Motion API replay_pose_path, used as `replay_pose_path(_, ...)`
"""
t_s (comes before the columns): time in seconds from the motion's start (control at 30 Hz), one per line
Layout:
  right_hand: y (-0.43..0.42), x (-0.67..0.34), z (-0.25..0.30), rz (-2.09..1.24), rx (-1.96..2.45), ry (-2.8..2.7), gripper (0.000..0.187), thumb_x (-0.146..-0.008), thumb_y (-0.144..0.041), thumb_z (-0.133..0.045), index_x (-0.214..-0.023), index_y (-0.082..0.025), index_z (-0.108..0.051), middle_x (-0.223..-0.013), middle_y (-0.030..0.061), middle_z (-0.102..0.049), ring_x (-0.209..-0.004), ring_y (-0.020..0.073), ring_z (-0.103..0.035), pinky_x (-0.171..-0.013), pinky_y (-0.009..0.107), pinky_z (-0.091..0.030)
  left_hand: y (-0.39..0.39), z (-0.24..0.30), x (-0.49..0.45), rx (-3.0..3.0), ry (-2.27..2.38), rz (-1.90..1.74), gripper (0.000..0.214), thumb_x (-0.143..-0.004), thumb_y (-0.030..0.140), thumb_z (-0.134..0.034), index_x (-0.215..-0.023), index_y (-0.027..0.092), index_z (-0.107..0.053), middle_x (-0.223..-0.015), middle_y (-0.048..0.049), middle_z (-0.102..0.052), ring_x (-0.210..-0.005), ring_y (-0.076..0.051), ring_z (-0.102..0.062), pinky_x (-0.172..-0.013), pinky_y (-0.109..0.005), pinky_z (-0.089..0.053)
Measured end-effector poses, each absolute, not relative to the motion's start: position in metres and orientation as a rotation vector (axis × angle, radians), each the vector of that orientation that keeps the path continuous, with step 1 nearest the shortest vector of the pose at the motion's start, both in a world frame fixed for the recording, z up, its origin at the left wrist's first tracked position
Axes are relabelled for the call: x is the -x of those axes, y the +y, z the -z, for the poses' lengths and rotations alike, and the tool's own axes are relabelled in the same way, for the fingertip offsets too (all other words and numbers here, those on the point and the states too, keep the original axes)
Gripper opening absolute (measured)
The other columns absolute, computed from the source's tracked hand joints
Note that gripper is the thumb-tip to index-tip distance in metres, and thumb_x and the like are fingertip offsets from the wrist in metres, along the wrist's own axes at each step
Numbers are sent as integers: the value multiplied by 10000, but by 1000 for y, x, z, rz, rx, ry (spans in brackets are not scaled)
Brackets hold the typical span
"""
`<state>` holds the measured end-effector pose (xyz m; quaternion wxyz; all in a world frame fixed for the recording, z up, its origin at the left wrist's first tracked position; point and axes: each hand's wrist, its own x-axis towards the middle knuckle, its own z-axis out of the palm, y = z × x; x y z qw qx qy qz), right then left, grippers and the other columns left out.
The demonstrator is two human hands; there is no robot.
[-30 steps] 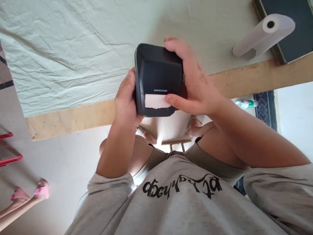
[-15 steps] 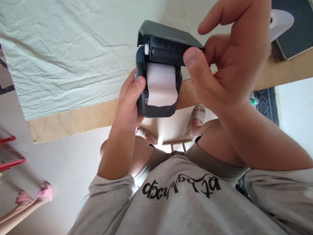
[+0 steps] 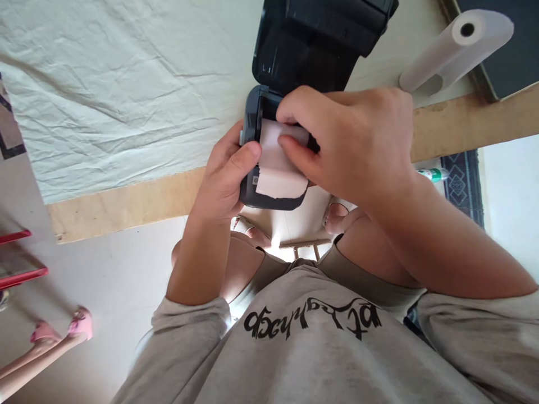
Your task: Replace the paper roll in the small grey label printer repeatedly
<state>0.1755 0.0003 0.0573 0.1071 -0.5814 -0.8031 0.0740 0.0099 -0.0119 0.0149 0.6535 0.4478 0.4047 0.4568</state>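
A dark portable label printer (image 3: 273, 201) is held over the table's front edge, its black lid (image 3: 311, 59) swung wide back. My left hand (image 3: 225, 174) is closed around the printer's left side, thumb on the rim. Inside the compartment sits a white paper roll (image 3: 275, 151), its torn loose end hanging over the printer's front. My right hand (image 3: 345, 140) reaches into the compartment from the right, with thumb and forefinger closed on the roll's upper part. The rest of its fingers are curled and partly hidden.
A larger white paper roll (image 3: 458, 47) stands at the right beside a dark flat panel (image 3: 505, 50). A pale cloth (image 3: 126, 101) covers the table above its wooden edge (image 3: 126, 205). Below are a green-capped bottle (image 3: 435, 174) and another person's pink slippers (image 3: 80, 324).
The printer's lid has gone from partly raised to wide open. My right hand has left the lid and moved down and left onto the paper roll. The printer has shifted slightly down.
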Motion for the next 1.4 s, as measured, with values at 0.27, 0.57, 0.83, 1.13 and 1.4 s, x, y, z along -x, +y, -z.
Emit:
replay_pose_path(0.27, 1, -192, -59, -649, 1380, -2232, 384, -694, -311, -627, -1071, -267, -564, -898, -43, -662, -596, 77, -531, -632, 274, -417, -12, -15, -9, -1004, 874, -1055, 292, -812, 450, -589, -815, 160, -611, -672, -1, -511, -610, -96, -506, -519, -220, -348)
replay_pose_path(0.57, 26, -215, -9, -1223, 933, -1347, 215, -585, -222, -434, -780, -183, -516, -633, 24, -496, -534, 121, -471, -460, 272, -322, -10, -10, -16, -678, 907, -1174, 405, -866, 490, -399, -994, 217, -670, -1018, -46, -686, -924, -243, -654, -671, -340, -524)
replay_pose_path(0.83, 31, -216, -3, -859, 1073, -1468, 299, -678, -458, -632, -767, -220, -475, -675, -11, -405, -555, 71, -356, -502, 257, -288, -11, -14, -16, -667, 941, -1155, 435, -847, 537, -415, -990, 213, -668, -1043, -62, -689, -943, -241, -663, -491, -272, -451)
replay_pose_path(1.13, 40, -220, -7, -251, 1263, -1860, 328, -780, -489, -529, -798, -198, -379, -713, 1, -393, -597, 72, -305, -582, 271, -254, -12, -15, -21, -696, 965, -1210, 490, -828, 620, -413, -972, 224, -664, -1052, -58, -681, -982, -256, -649, -533, -296, -460)
replay_pose_path(1.4, 50, -228, -2, -365, 1564, -1930, 449, -652, -377, -718, -1048, -240, -557, -902, 15, -583, -748, 117, -514, -746, 298, -409, -13, -12, -19, -716, 962, -1192, 453, -835, 592, -425, -927, 220, -667, -952, -69, -674, -887, -262, -658, -612, -335, -473)
